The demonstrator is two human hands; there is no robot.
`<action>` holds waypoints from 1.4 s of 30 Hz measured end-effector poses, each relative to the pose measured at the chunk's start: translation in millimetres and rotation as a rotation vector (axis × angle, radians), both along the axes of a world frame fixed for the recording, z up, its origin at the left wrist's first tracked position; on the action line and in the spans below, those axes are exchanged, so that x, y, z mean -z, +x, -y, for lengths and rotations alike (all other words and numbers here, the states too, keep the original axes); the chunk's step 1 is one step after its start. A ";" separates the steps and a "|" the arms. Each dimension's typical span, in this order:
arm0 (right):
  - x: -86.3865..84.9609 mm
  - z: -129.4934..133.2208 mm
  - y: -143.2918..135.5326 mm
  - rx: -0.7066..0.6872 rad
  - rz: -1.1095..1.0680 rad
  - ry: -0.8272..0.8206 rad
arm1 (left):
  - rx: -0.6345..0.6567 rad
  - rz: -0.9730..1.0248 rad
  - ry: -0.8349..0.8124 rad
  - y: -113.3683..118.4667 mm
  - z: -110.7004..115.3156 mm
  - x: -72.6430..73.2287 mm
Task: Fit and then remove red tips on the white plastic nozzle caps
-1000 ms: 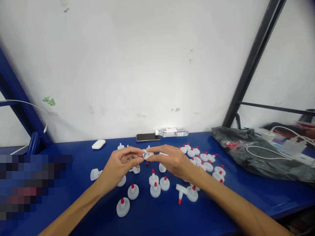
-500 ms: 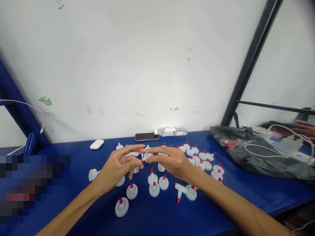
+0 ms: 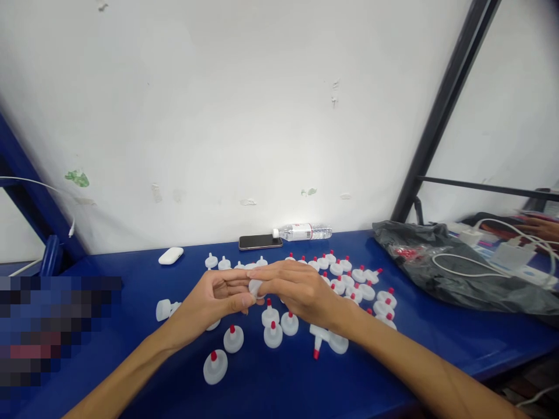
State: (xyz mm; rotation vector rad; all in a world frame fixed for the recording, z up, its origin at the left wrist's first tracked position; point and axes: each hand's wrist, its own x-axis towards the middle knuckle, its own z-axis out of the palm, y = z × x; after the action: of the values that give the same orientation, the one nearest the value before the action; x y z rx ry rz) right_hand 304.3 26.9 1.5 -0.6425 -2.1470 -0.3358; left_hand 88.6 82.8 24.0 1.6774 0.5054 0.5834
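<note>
A white plastic nozzle cap (image 3: 255,287) is held off the table between my two hands, its disc partly visible and its spout hidden by fingers. My right hand (image 3: 301,291) grips it from the right with bent fingers. From the left, my left hand (image 3: 218,297) closes on it, thumb at its lower edge and fingers behind. Around them stand several white nozzle caps with red tips (image 3: 233,338), and one red-tipped cap (image 3: 320,334) lies on its side. Behind my left hand are several caps without red tips (image 3: 211,261). Another white cap (image 3: 163,309) lies sideways at the left.
Against the wall, a phone (image 3: 261,241) and a water bottle (image 3: 305,232) lie on the blue table (image 3: 279,384). A white earbud case (image 3: 170,255) is at the back left. A dark plastic bag (image 3: 419,267), cables and chargers (image 3: 515,253) occupy the right, where another person's hand (image 3: 541,227) shows.
My hands have come closer together around the nozzle cap, and my left fingers have straightened behind it. A red tip seen at my left thumb is now hidden. The caps on the table stay put.
</note>
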 end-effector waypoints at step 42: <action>-2.8 0.0 5.0 0.243 0.179 0.018 | -0.105 -0.147 0.277 6.3 4.3 22.5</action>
State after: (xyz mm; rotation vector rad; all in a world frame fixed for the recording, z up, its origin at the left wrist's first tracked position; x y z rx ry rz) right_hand 309.3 26.9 4.2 -0.8948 -2.2350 -0.5620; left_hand 94.9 78.5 1.5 1.9753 0.6446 0.6319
